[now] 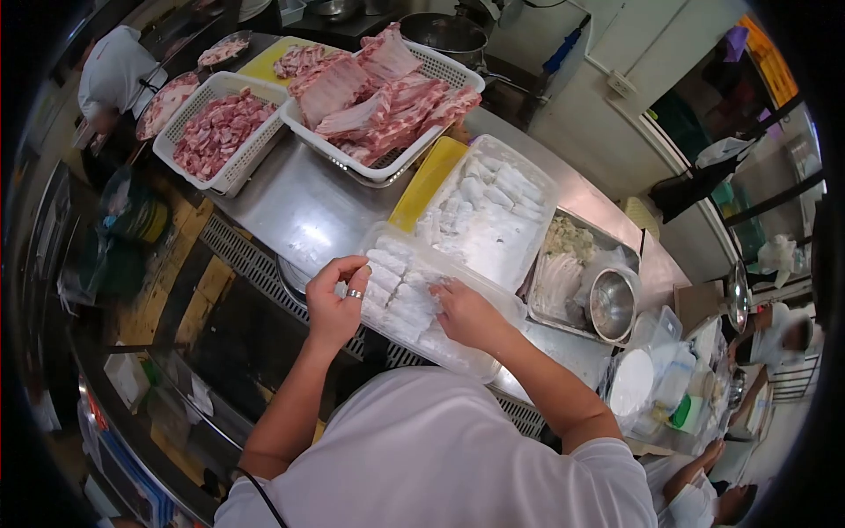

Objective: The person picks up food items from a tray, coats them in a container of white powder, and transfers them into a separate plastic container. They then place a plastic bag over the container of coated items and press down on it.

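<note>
In front of me a clear plastic tub (480,356) holds rows of white-powdered pieces (385,273). My left hand (337,304), with a ring on one finger, is closed at the tub's left edge, thumb and fingers pinching the rim. Bent inward over the pieces, my right hand (471,312) has white powder on its fingers. Its fingertips touch the pieces near the tub's middle, and what they pinch is hidden. Behind it, a larger clear tub (493,264) has loose white powder and more coated pieces along its far side.
White baskets of cut meat (220,132) and rib slabs (378,97) stand at the back left. A yellow board (429,180) lies beside the larger tub. On the right are a metal tray (550,273) of pale food and a steel bowl (613,304). Other people work at both sides.
</note>
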Available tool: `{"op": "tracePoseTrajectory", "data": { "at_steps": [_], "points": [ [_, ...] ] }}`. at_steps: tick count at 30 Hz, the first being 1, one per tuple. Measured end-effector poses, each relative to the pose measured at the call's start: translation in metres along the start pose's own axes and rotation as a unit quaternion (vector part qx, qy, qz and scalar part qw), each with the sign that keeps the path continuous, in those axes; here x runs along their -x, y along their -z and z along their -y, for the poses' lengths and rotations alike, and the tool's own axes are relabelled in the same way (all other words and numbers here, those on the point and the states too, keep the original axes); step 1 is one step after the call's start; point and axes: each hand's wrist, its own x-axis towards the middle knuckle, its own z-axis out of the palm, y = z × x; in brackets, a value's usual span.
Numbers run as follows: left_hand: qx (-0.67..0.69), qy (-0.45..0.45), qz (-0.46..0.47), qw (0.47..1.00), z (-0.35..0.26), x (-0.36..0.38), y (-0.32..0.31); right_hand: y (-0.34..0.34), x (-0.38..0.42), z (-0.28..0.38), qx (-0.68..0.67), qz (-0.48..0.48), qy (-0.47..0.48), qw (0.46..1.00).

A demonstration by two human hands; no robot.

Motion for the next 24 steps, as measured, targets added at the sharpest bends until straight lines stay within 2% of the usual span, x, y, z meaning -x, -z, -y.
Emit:
{"op": "tracePoseTrajectory", "data": {
  "at_steps": [2,5,8,10,13,16,17,20,23,24],
  "points": [
    [0.001,0.002,0.0,1.0,0.001,0.0,-0.003,0.002,-0.002,-0.003,0.011,0.001,0.011,1.0],
    [-0.009,-0.004,0.009,1.0,0.001,0.0,-0.004,0.04,-0.005,0.006,-0.041,-0.023,0.008,0.999],
    [-0.047,-0.025,0.028,0.998,-0.008,0.003,-0.01,0.075,-0.025,-0.022,-0.052,-0.139,-0.056,0.987],
    [-0.045,-0.042,0.056,0.997,-0.012,0.008,-0.017,0.095,-0.048,-0.05,-0.028,-0.132,-0.132,0.982],
    [-0.048,-0.06,0.084,0.993,-0.013,0.012,-0.026,0.068,-0.08,-0.111,0.091,-0.091,0.016,0.992],
    [-0.065,-0.068,0.092,0.991,-0.013,0.012,-0.03,0.045,-0.096,-0.129,0.295,0.066,0.018,0.953],
    [-0.072,-0.07,0.094,0.991,-0.013,0.011,-0.03,0.032,-0.091,-0.146,0.305,-0.017,0.05,0.951],
    [-0.067,-0.066,0.084,0.992,-0.009,0.012,-0.03,0.079,-0.087,-0.098,0.231,0.158,-0.165,0.946],
    [-0.07,-0.058,0.08,0.993,-0.012,0.013,-0.029,0.077,-0.076,-0.122,0.22,0.124,-0.173,0.952],
    [-0.073,-0.057,0.081,0.992,-0.012,0.014,-0.029,0.068,-0.073,-0.136,0.194,0.061,-0.159,0.966]
  ]
}}
